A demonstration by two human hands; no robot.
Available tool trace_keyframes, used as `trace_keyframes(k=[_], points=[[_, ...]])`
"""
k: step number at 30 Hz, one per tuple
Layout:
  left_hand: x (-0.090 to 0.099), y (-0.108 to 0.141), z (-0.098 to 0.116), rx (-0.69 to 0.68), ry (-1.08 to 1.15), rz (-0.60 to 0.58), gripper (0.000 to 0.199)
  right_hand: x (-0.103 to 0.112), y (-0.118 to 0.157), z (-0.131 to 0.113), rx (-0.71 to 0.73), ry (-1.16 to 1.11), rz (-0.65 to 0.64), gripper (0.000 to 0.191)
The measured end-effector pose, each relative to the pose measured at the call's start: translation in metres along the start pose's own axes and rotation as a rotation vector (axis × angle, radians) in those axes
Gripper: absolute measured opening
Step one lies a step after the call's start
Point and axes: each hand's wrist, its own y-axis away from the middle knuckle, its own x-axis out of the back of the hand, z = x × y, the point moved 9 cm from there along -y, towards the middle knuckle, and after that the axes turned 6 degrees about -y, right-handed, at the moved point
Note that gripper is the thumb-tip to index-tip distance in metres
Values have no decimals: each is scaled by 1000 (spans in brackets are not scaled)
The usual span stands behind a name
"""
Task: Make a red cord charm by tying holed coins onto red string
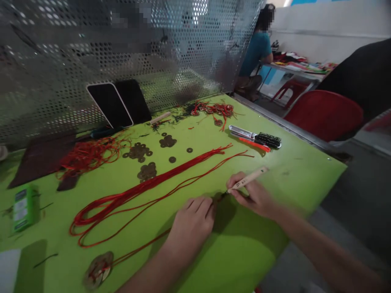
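My left hand (194,219) is closed on a red cord (143,247), its fingers curled on the green table. The cord runs back to a cluster of round coins (99,269) tied with red cord near the front left. My right hand (252,195) pinches a light wooden-handled tool (249,179) with a thin dark metal tip. That tip points at the cord end by my left fingertips; its exact shape is blurred. Beyond my hands lies a looped bundle of red cords (171,173). Loose holed coins (138,151) lie in small piles behind the bundle.
A hairbrush (265,139) lies on the right, beside an orange-handled item (252,144). Two phone-like dark slabs (111,106) lean on a perforated metal screen (171,49). Tangled red cord (91,156) and a green box (23,207) are on the left. A person (255,53) sits beyond a red chair (326,116).
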Motion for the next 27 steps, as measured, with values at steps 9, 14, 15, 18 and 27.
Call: trace_keyframes(k=[9,14,15,18,27], points=[[3,-2,0,-3,35,10,20,-11,5,-1,107,-11,-72,9],[8,-4,0,-5,51,25,20,-11,3,-3,111,-12,-78,11],[8,-4,0,-6,50,22,21,-11,3,-4,125,-4,-76,12],[8,-4,1,-12,44,4,22,-9,3,-7,154,12,-53,14],[7,-4,1,-5,59,3,18,-9,4,-8,147,37,-64,14]])
